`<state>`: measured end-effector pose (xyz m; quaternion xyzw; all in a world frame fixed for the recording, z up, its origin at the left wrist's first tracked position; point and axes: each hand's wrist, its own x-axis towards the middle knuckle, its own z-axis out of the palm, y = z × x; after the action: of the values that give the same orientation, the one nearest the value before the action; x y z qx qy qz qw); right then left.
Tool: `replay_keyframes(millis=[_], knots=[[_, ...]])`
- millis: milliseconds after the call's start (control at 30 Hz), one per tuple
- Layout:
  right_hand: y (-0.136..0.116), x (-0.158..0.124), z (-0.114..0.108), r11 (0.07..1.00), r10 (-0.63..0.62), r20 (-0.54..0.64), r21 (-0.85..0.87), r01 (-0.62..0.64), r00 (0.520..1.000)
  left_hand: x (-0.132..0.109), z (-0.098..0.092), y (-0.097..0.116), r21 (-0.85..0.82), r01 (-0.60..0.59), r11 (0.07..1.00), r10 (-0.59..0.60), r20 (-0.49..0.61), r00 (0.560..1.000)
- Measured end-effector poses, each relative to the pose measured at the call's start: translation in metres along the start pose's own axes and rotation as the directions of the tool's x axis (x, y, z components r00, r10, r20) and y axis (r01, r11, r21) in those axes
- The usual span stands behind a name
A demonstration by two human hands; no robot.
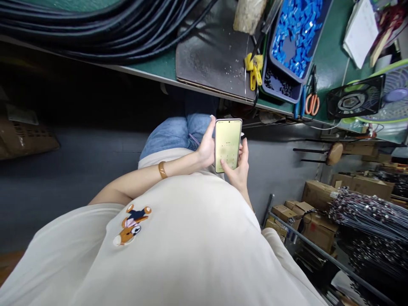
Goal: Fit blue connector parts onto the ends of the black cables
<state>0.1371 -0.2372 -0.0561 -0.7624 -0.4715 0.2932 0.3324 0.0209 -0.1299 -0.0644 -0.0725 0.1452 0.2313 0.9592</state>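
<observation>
A smartphone (228, 142) with a lit yellow-green screen is held upright over my lap, below the bench edge. The screen shows what looks like a number keypad; its text is too small to read. My left hand (207, 146) grips the phone along its left side, and a brown bangle circles that wrist. On the other side, my right hand (239, 170) wraps the lower right edge, its thumb lying on the lower part of the screen. The fingers behind the phone are mostly hidden.
On the green bench lie a bundle of black cables (105, 32), a dark board (213, 59), yellow snips (254, 70), a bin of blue parts (296, 34), orange-handled pliers (312, 102) and a fan (355, 97). Right stand a stool (334, 154), cardboard boxes (318, 229) and a metal rail (318, 250).
</observation>
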Motion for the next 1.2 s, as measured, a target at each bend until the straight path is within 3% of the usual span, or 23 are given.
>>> replay_keyframes(millis=[200,500,700,800,1000,1100,1200], knots=[[0.005,-0.001,-0.004,0.983,0.001,0.038,0.184,-0.008,0.999,0.002,0.0,0.005,0.02,0.055,0.998,-0.055,-0.018,0.998],[0.001,0.001,0.007,0.979,0.096,-0.068,0.186,-0.082,0.993,0.008,-0.003,-0.008,0.09,-0.012,0.996,0.013,-0.012,1.0],[0.008,-0.001,-0.005,0.95,0.015,0.086,0.31,-0.041,0.996,0.007,-0.004,0.006,0.068,0.034,0.997,-0.035,0.014,0.999],[0.011,0.0,-0.008,0.965,0.012,0.101,0.259,-0.038,0.995,0.008,-0.006,0.01,0.043,0.026,0.999,-0.028,0.047,0.998],[0.011,0.004,0.0,0.998,0.047,0.057,0.033,-0.049,0.997,0.011,-0.01,0.008,0.041,-0.013,0.999,0.013,0.003,1.0],[0.012,0.005,-0.003,0.986,0.028,0.083,0.163,-0.042,0.996,0.012,-0.012,0.009,0.047,0.011,0.999,-0.011,0.004,1.0],[0.012,0.009,-0.013,0.954,-0.008,-0.021,0.299,0.014,1.0,0.013,-0.014,0.011,0.05,0.046,0.998,-0.047,0.011,0.999]])
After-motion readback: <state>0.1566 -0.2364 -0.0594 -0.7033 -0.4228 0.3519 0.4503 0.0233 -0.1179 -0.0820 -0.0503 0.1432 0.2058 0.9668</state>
